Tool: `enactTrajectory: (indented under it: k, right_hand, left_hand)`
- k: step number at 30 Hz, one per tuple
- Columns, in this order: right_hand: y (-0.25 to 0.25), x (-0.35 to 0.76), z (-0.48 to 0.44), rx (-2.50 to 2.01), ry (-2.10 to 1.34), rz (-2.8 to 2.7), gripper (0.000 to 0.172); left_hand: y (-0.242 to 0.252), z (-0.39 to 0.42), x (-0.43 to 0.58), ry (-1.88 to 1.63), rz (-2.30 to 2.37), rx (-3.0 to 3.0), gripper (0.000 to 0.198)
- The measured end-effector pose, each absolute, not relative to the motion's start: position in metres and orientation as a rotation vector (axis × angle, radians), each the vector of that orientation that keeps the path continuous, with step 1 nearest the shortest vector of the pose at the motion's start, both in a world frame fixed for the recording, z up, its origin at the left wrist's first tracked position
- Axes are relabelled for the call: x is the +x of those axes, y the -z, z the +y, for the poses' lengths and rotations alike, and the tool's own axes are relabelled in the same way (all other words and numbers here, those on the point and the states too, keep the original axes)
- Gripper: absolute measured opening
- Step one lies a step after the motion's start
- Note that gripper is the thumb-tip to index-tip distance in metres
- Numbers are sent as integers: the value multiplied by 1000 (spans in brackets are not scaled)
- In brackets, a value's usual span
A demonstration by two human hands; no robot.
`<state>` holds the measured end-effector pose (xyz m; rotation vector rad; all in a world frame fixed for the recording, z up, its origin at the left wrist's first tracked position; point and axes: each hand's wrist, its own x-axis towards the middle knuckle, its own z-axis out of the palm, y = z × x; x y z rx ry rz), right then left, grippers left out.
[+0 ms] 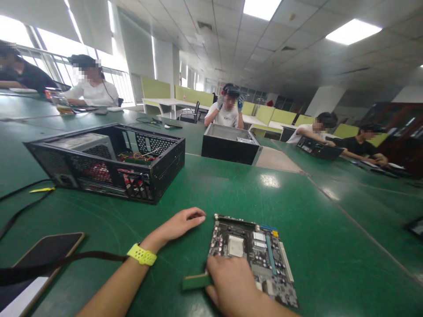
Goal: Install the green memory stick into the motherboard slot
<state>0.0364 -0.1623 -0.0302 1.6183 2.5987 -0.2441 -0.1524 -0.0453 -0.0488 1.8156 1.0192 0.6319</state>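
A dark motherboard (220, 237) lies flat on the green table, its pale square processor (235, 246) and its blue and white slots showing. Over its near left part is my right hand (231, 279), closed around a green memory stick (196, 281) that juts out to the left past the board's edge. The fingertips of that hand are partly hidden. Just left of the board's far corner, my left hand (183, 223) rests on the table with fingers loosely stretched and nothing in them. A yellow-green wristband (142, 254) is on that wrist.
An open black computer case (168, 169) stands on the green table (211, 187) at the left. In the near left corner lies a dark tablet-like device (49, 251), with a black strap across it. Several people sit around, one behind another black case (228, 149).
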Motion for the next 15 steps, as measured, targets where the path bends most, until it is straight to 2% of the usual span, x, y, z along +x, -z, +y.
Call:
enactTrajectory:
  k: [3,9,12,15]
  right_hand:
    - [31,109,-130,1848,94,2406,22]
    - [16,307,-44,2280,-32,1834,33]
    - [17,372,-27,2388,-39,1729,40]
    - [29,402,-23,2449,-57,1721,43]
  left_hand:
    - [48,-45,-153,-645,1031,1800,42]
    - [55,-51,-139,-754,1153,1814,35]
    - [54,-55,-128,-950,1430,2018,33]
    - [34,-58,-125,-1211,1857,2222,40]
